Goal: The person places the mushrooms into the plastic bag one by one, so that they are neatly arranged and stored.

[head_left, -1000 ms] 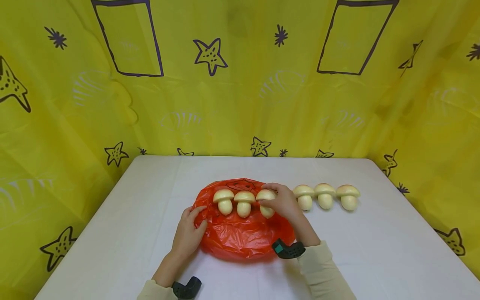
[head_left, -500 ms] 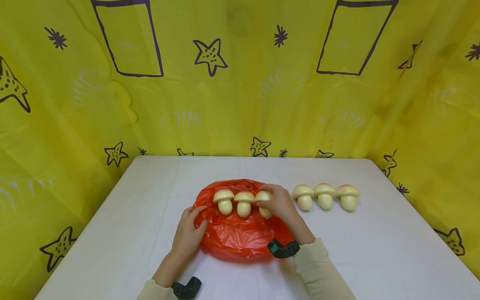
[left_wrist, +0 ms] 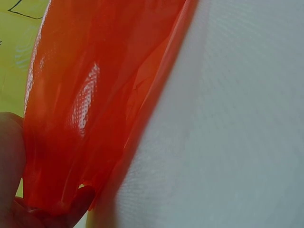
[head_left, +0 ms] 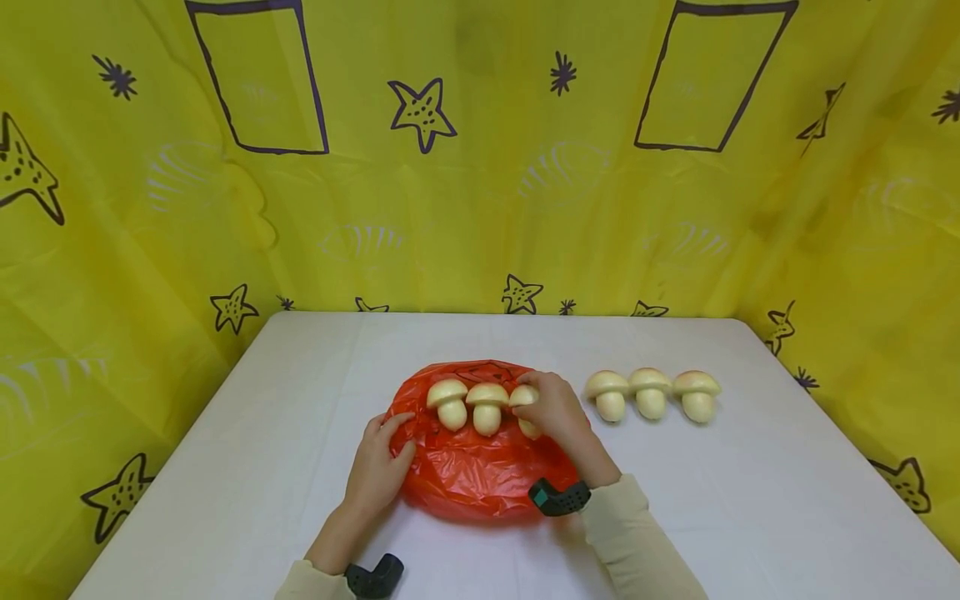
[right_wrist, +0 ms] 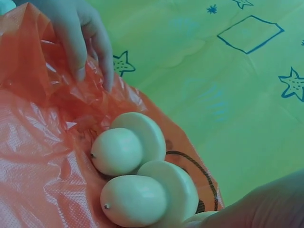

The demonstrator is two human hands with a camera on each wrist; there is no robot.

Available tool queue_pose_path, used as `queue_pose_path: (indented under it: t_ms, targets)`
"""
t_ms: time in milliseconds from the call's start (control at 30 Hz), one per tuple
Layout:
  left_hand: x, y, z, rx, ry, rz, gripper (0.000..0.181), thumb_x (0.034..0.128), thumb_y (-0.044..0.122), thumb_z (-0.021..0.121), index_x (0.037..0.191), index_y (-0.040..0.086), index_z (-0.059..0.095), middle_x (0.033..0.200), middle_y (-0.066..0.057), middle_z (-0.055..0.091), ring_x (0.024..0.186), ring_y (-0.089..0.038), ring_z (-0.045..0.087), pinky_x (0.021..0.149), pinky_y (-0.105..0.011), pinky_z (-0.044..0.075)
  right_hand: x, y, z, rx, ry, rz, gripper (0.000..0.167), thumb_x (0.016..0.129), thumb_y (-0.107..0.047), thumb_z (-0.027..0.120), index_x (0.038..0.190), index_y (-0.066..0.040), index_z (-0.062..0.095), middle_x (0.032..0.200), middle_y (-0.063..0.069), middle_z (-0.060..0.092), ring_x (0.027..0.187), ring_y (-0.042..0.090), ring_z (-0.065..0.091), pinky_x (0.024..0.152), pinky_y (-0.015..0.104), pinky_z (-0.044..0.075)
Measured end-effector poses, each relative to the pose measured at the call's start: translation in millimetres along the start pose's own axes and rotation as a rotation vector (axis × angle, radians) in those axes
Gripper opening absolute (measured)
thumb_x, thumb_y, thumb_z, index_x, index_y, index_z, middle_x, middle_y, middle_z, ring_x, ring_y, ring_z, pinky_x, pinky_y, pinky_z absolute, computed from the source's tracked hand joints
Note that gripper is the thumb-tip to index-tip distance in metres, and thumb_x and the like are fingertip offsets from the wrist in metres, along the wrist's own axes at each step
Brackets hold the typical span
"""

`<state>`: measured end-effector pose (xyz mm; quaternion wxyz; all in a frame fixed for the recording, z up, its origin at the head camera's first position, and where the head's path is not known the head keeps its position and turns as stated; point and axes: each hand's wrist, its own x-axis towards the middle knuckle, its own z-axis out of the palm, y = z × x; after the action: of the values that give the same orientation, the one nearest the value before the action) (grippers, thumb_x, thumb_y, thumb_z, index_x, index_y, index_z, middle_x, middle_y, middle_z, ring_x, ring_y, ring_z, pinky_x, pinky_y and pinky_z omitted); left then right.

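Observation:
A red plastic bag [head_left: 480, 475] lies on the white table in the head view, bulging toward the front. Two pale toy mushrooms [head_left: 450, 404] [head_left: 487, 408] rest side by side on it, caps toward the back. My right hand [head_left: 557, 408] grips a third mushroom [head_left: 524, 396] just right of them; its fingers cover part of it. At the bag's left side, my left hand [head_left: 378, 462] holds the plastic, thumb and fingers curved round it. The right wrist view shows the two mushrooms [right_wrist: 133, 202] lying on the plastic, with left-hand fingers [right_wrist: 76, 47] behind.
Three more toy mushrooms stand in a row on the right of the table: one [head_left: 609, 393], a middle one [head_left: 650, 392] and a far-right one [head_left: 697, 395]. A yellow patterned curtain [head_left: 480, 200] encloses the white table [head_left: 750, 500] at the back and sides.
My right hand has shifted slightly left with the third mushroom, bringing it closer to the other two on the bag. The left hand has stayed in place.

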<state>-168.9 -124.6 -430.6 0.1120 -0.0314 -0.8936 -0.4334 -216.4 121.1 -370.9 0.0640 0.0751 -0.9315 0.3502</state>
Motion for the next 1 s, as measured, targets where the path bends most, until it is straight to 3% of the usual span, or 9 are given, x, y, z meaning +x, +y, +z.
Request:
queue_pose_path:
  t_ms: [267,467,1000]
  targets:
    - [-0.2,0.8,0.6,-0.008,0.005,-0.001,0.037,0.0842,0.010,0.060,0.121,0.006,0.057,0.122,-0.018,0.045,0.110,-0.033,0.048,0.083,-0.044,0.048,2.6,2,5,-0.081,0.009,0.019,0.037,0.068,-0.010,0.077,0.104,-0.002,0.067,0.097,0.014,0.063,0.088,0.030,0.057,0.075,0.041,0.048]
    - [0.1,-0.3,0.7,-0.001,0.013,0.022,0.036,0.0840,0.008,0.060,0.119,0.005,0.058,0.121,-0.019,0.046,0.109,-0.034,0.049,0.083,-0.045,0.048,4.0,3,9,-0.092,0.011,0.024,0.037,0.068,-0.010,0.076,0.103,-0.002,0.067,0.097,0.014,0.063,0.085,0.031,0.058,0.071,0.041,0.049]
    - [0.7,-1.5,1.0,-0.001,0.005,0.004,0.037,0.0842,0.011,0.060,0.121,0.006,0.057,0.123,-0.018,0.045,0.111,-0.033,0.048,0.084,-0.044,0.048,6.3,5,14,-0.121,-0.009,0.069,0.037,0.070,-0.014,0.075,0.105,-0.004,0.067,0.099,0.013,0.064,0.086,0.031,0.058,0.069,0.041,0.050]
